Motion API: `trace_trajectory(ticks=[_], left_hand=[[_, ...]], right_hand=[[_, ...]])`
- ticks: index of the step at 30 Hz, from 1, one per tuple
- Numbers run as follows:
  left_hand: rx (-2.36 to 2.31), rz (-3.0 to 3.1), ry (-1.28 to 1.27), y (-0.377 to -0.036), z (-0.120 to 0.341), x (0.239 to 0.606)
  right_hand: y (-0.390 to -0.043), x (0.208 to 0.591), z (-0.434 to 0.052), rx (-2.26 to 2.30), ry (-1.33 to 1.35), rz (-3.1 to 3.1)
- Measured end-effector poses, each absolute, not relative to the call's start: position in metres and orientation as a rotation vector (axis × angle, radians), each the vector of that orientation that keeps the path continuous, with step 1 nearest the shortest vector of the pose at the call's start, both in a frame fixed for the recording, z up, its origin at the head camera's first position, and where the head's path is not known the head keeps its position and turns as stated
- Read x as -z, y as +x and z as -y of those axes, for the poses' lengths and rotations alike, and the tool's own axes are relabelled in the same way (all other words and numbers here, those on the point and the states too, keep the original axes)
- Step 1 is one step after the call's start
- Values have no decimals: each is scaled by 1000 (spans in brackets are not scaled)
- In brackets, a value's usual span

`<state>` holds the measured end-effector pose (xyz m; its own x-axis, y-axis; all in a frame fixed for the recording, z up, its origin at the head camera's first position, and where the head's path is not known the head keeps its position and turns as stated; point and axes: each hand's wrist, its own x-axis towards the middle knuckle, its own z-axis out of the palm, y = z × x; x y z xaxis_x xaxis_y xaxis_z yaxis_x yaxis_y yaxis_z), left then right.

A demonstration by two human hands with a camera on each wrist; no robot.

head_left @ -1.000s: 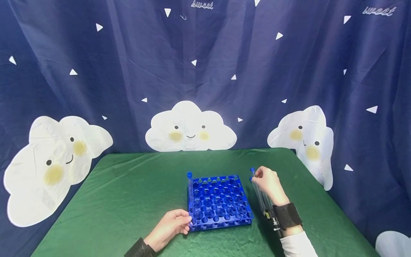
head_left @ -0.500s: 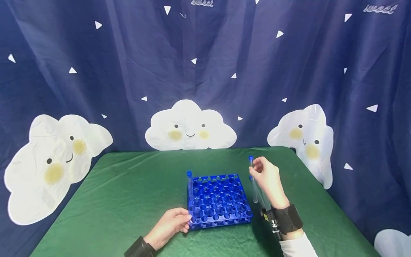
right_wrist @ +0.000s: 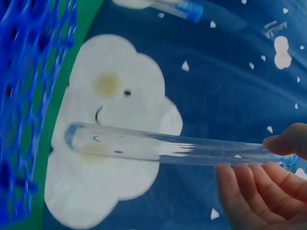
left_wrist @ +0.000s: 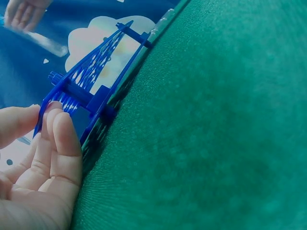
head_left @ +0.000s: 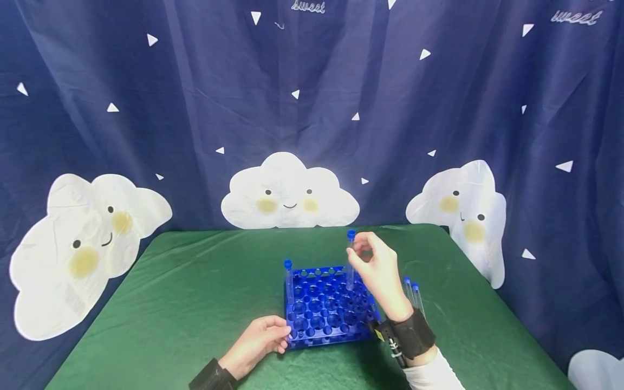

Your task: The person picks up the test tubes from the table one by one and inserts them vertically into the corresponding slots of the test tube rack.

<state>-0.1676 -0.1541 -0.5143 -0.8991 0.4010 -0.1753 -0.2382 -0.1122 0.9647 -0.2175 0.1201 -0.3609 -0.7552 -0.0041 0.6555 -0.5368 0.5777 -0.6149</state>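
A blue test tube rack (head_left: 324, 309) with rows of round holes stands on the green table. My left hand (head_left: 260, 341) grips its near left corner, thumb on top and fingers below in the left wrist view. Between thumb and fingertips my right hand (head_left: 380, 268) pinches a clear test tube (right_wrist: 158, 146) with a blue cap, near the capped end. The tube hangs upright over the back right of the rack, and its rounded lower end is apart from the holes in the right wrist view. Another capped test tube (head_left: 290, 284) stands in the rack's left side.
Two more blue-capped test tubes (head_left: 413, 292) lie on the green table (head_left: 205, 281) right of the rack, partly hidden by the right wrist. A dark blue curtain (head_left: 312, 81) with white clouds hangs behind the table.
My right hand has lifted the test tube off the table on the right and carried it left over the rack. My left hand has stayed on the rack's corner.
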Motion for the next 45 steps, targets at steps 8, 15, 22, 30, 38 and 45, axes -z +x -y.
trace_trajectory(ticks=[8,15,22,30,38,45], left_hand=[[-2058,-1758,179,-167,153,514],[-2062,-1752,184,-166,154,514],[-2063,-1755,189,-167,154,513],[-2061,-1760,193,-167,154,512],[-2065,-1760,173,-169,153,512],[-2063,-1751,155,-169,153,513]], right_hand=[[-217,370,-88,-1309,512,2169],[-217,385,-67,-1350,577,2208],[-221,400,-58,-1348,612,2206],[-224,412,-55,-1303,679,2242],[-222,418,-53,-1344,710,2278],[-223,422,-51,-1366,700,2298]])
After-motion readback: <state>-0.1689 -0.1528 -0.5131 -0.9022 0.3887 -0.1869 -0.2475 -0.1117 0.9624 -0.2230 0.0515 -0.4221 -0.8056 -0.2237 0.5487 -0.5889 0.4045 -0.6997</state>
